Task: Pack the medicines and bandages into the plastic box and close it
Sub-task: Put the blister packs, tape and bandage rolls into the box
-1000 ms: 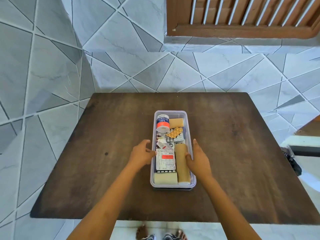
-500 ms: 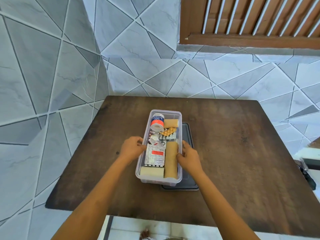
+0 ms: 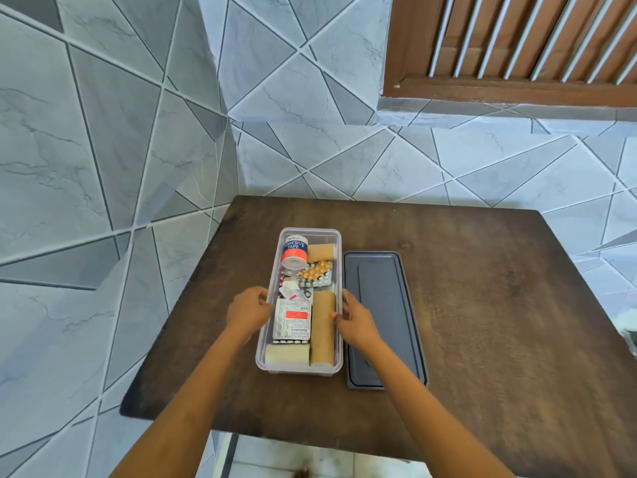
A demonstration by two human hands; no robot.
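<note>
A clear plastic box (image 3: pixel 297 370) is seen on a dark wooden table (image 3: pixel 499 305), left of the middle, with its long sides running from the near edge toward the far edge. The box is uncovered. It is held on both long sides: the left hand (image 3: pixel 246 310) is curled against the left wall, and the right hand (image 3: pixel 355 320) is set on the right wall with the thumb hooked over the rim.

Inside, a roll of adhesive tape (image 3: pixel 294 253) and a short tan bandage roll (image 3: pixel 321 252) are packed at the far end. Blister packs (image 3: pixel 315 272) are piled behind a white medicine strip (image 3: pixel 293 320). A long tan bandage roll (image 3: pixel 323 331) is laid along the right wall, and a pale roll (image 3: pixel 286 353) is placed across the near end.

A dark grey lid (image 3: pixel 382 319) is laid flat on the table just beside the box's right side, parallel to it.
</note>
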